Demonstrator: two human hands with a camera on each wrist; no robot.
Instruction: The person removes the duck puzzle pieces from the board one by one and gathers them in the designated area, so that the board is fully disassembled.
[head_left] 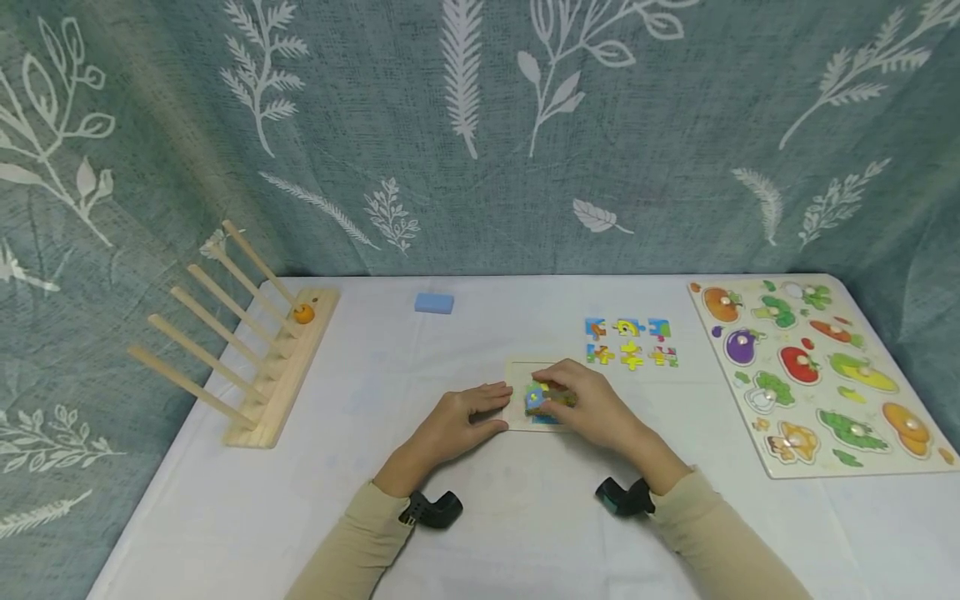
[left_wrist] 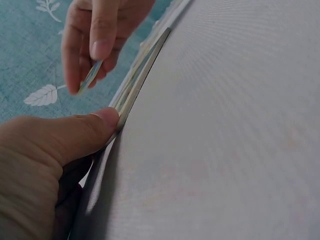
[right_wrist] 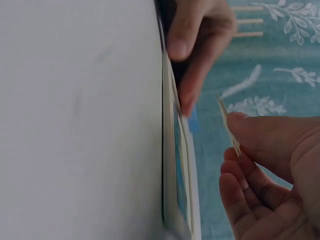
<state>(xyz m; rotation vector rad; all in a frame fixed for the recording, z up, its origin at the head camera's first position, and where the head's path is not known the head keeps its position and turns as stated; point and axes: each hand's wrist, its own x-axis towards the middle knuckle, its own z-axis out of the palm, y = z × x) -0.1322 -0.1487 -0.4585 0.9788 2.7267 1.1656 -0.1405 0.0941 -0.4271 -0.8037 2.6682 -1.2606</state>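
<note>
A small light wooden puzzle tray (head_left: 517, 414) with a blue patch showing inside lies on the white table. My left hand (head_left: 457, 421) rests at its left side, thumb and fingertips touching the edge, as the left wrist view also shows with the thumb (left_wrist: 92, 131). Over the tray, my right hand (head_left: 596, 408) pinches a thin jigsaw piece (right_wrist: 227, 127) between thumb and fingers. The piece's printed face is blue and yellow; in the right wrist view it is tilted and apart from the tray. My right hand covers much of the tray's right half.
Several loose jigsaw pieces (head_left: 631, 344) lie in two rows behind my right hand. A vegetable peg puzzle board (head_left: 817, 400) is at right. On the left stands a wooden base (head_left: 288, 375) with several tall pegs and an orange bead (head_left: 303, 314). A blue block (head_left: 434, 303) lies near the back edge.
</note>
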